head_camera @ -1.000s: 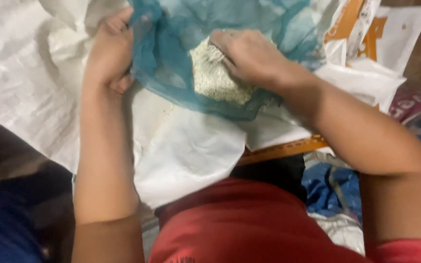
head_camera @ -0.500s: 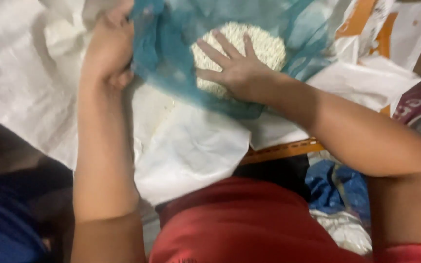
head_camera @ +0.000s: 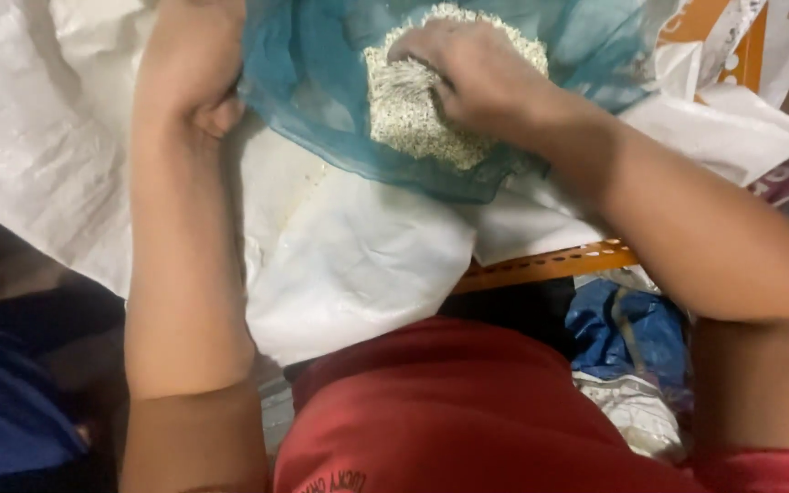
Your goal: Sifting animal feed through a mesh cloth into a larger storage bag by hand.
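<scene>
A thin teal plastic bag (head_camera: 321,100) lies open on white woven sacks and holds a heap of pale small grains (head_camera: 404,114). My left hand (head_camera: 195,64) grips the bag's left edge and bunches it. My right hand (head_camera: 477,78) is inside the bag, fingers curled down into the top of the grain heap. Whether grains are enclosed in that hand cannot be told.
White woven sacks (head_camera: 340,265) spread under the bag and to the left. An orange perforated metal bar (head_camera: 550,265) runs below the sacks at right. Blue cloth (head_camera: 627,333) and a white bundle lie beside my red shirt (head_camera: 468,420). Dark blue fabric (head_camera: 11,411) lies lower left.
My right hand went from flat and spread on the grains to curled, digging into the heap. My left hand kept its hold on the bag's edge.
</scene>
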